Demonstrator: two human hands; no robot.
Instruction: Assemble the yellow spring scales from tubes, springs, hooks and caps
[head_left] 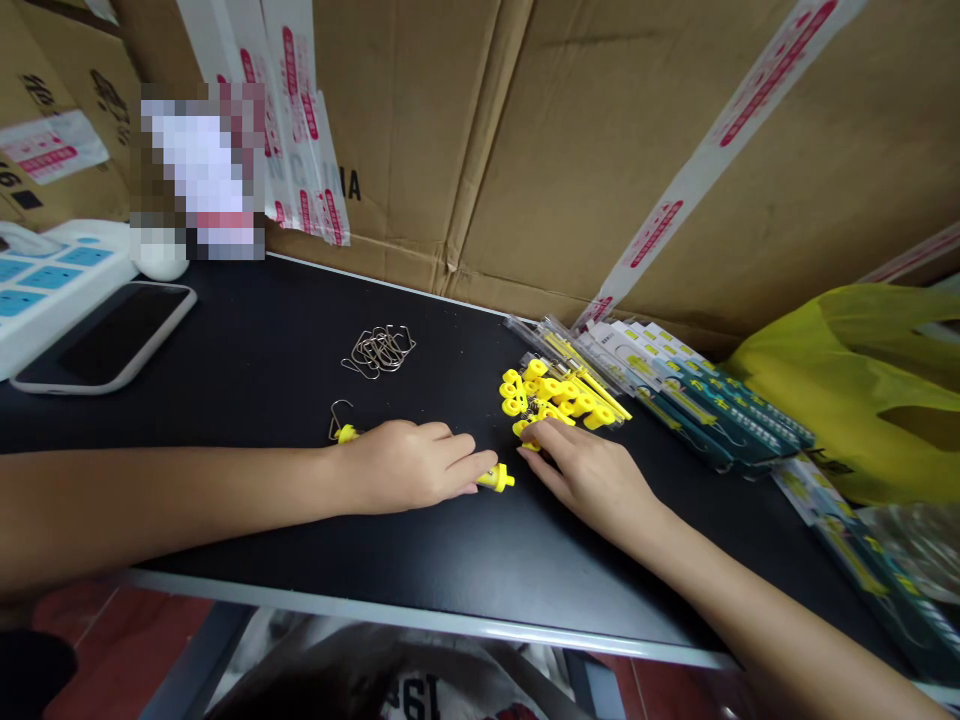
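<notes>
My left hand (409,463) is closed over a yellow-ended tube (496,478) lying along the black table. One yellow end shows past my fingers, and a yellow cap with a bent wire hook (341,418) shows by my wrist. My right hand (581,470) has its fingertips pressed together at the near edge of a pile of yellow plastic parts (559,390); whatever is between them is hidden. Beyond my left hand lies a tangle of metal wire hooks (381,350).
Clear tubes with yellow rods (577,360) lie behind the pile, beside packaged items (690,390). A yellow bag (832,380) is at the right. A phone (109,335) and a power strip (64,280) sit at the left. Cardboard boxes (405,130) stand along the back edge.
</notes>
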